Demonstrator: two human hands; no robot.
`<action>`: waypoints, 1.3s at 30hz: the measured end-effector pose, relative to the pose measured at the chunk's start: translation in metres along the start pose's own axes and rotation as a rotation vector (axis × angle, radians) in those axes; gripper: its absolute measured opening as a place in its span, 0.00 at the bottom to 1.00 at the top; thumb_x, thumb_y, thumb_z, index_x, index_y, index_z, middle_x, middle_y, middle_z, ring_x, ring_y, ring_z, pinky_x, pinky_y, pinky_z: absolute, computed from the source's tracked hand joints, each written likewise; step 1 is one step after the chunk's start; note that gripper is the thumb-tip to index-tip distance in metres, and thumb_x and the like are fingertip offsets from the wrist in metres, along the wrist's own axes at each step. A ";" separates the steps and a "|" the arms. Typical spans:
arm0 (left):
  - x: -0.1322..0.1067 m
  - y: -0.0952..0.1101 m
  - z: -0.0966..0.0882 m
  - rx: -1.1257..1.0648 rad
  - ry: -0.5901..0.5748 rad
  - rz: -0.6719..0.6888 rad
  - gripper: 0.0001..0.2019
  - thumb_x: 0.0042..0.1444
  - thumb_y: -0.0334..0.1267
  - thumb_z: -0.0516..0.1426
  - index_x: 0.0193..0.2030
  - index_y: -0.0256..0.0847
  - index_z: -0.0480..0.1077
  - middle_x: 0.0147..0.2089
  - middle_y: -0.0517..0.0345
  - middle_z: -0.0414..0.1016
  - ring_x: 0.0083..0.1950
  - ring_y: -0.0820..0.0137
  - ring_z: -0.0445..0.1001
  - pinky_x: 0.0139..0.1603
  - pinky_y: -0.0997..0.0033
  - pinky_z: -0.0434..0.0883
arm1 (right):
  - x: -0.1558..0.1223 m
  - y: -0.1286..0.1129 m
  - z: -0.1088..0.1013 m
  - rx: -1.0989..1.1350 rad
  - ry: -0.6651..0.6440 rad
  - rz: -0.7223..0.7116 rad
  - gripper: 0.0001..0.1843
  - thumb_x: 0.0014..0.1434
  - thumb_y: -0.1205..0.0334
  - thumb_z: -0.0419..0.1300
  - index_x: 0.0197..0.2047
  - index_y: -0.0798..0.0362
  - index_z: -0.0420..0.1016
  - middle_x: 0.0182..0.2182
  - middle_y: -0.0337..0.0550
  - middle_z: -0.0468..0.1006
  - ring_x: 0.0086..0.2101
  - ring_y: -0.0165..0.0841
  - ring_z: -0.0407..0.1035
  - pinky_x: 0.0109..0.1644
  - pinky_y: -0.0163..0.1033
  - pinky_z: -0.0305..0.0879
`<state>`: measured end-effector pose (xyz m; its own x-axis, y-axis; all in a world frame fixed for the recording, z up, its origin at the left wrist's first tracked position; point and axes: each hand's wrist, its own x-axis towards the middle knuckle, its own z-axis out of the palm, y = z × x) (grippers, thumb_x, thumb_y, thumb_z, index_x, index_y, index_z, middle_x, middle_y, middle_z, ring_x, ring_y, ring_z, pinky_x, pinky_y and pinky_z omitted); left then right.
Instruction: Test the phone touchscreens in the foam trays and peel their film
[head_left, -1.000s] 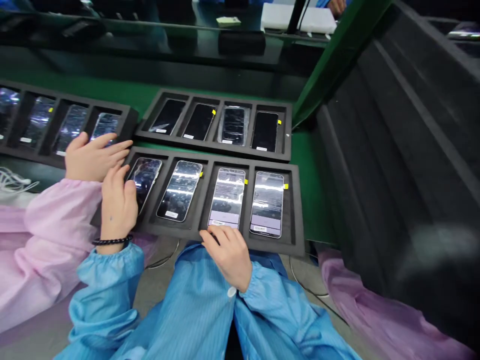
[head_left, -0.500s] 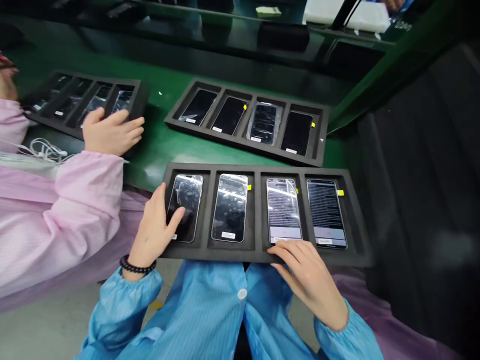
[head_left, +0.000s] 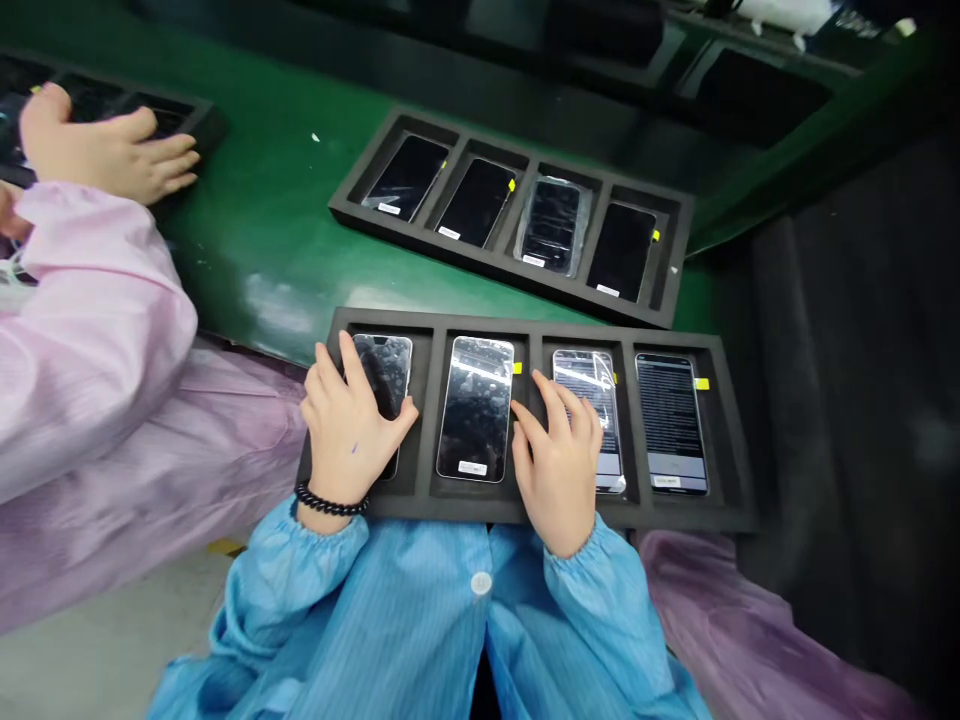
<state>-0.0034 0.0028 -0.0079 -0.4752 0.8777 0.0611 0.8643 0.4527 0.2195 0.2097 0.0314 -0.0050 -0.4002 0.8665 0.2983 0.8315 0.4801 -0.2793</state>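
Inspection at the near edge of the green counter (head_left: 255,200): a black foam tray (head_left: 450,510) with four compartments, each holding a smartphone. The left hand (head_left: 349,425) lies spread, palm down, over the smartphone in the leftmost compartment (head_left: 390,365), thumb toward the divider. The right hand (head_left: 559,465) lies over the third smartphone from the left (head_left: 589,380), fingers across its left side. Neither hand is clenched; whether either is gripping cannot be determined. The second (head_left: 475,410) and fourth (head_left: 670,425) smartphones sit untouched, both showing yellow tabs (head_left: 701,384). Beyond lies a second foam tray (head_left: 480,262) of dark-screened phones, one in clear film (head_left: 551,225). At far left, a co-worker's hand (head_left: 105,145) emerges from a pink sleeve (head_left: 97,320) — separate from this station.
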 end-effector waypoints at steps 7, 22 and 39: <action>-0.001 0.003 0.001 0.061 -0.031 -0.035 0.48 0.58 0.49 0.58 0.77 0.24 0.41 0.73 0.16 0.45 0.70 0.29 0.55 0.62 0.32 0.63 | 0.000 0.005 -0.002 0.079 -0.103 -0.029 0.27 0.60 0.80 0.49 0.58 0.54 0.73 0.68 0.54 0.65 0.65 0.47 0.59 0.69 0.66 0.57; 0.008 -0.034 -0.005 -0.357 0.066 0.197 0.43 0.63 0.51 0.56 0.78 0.42 0.39 0.77 0.37 0.49 0.77 0.46 0.51 0.75 0.38 0.54 | 0.006 0.003 -0.004 0.129 -0.087 -0.042 0.31 0.72 0.61 0.46 0.75 0.59 0.48 0.71 0.58 0.59 0.71 0.46 0.52 0.75 0.63 0.48; -0.017 -0.132 -0.020 -0.260 -0.088 0.867 0.27 0.67 0.36 0.51 0.71 0.62 0.62 0.80 0.62 0.42 0.80 0.49 0.41 0.77 0.31 0.37 | 0.030 0.027 -0.027 0.246 -0.475 -0.507 0.17 0.72 0.55 0.52 0.55 0.41 0.81 0.73 0.48 0.57 0.70 0.48 0.54 0.73 0.71 0.45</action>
<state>-0.1127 -0.0745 -0.0183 0.3481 0.9076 0.2348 0.8432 -0.4126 0.3447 0.2311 0.0666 0.0210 -0.8826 0.4689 0.0338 0.4117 0.8058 -0.4257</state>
